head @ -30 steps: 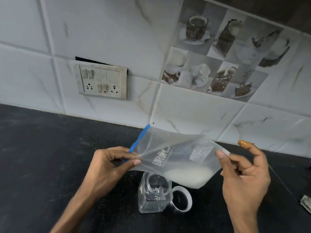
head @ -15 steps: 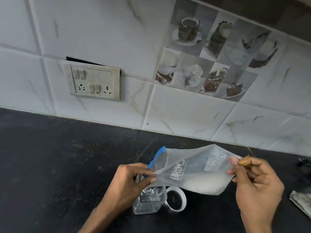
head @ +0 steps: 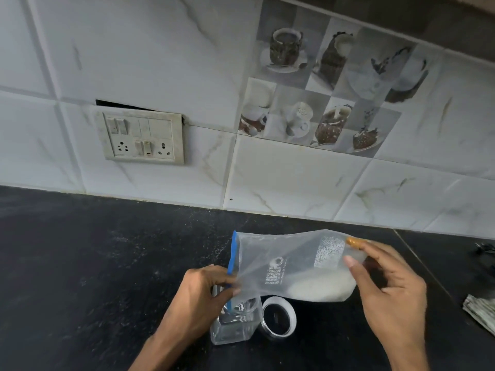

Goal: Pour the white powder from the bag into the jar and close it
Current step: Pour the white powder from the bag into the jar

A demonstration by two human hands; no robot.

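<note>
Overhead, my view looks down past a pale tiled wall (head: 160, 49) to a black bench (head: 80, 263). I hold a clear plastic bag (head: 289, 263) on its side, above the bench, stretched between both hands. My left hand (head: 203, 295) pinches the mouth end, just beside the blue zip strip (head: 232, 255). My right hand (head: 388, 290) pinches the bottom end between thumb and forefinger, the other fingers loosely curled. I cannot tell whether the zip is open.

Below my left hand a square glass jar (head: 235, 328) stands upright on the bench, uncovered and seemingly empty. Its round lid (head: 279, 319) lies on the bench just beside it, to the right. The white powder (head: 321, 287) sits heaped in the bag's low corner, near my right hand.

As I judge it, the jar is ready, but pouring has not begun. Tipping the powder in and putting the lid on are both left.
</note>
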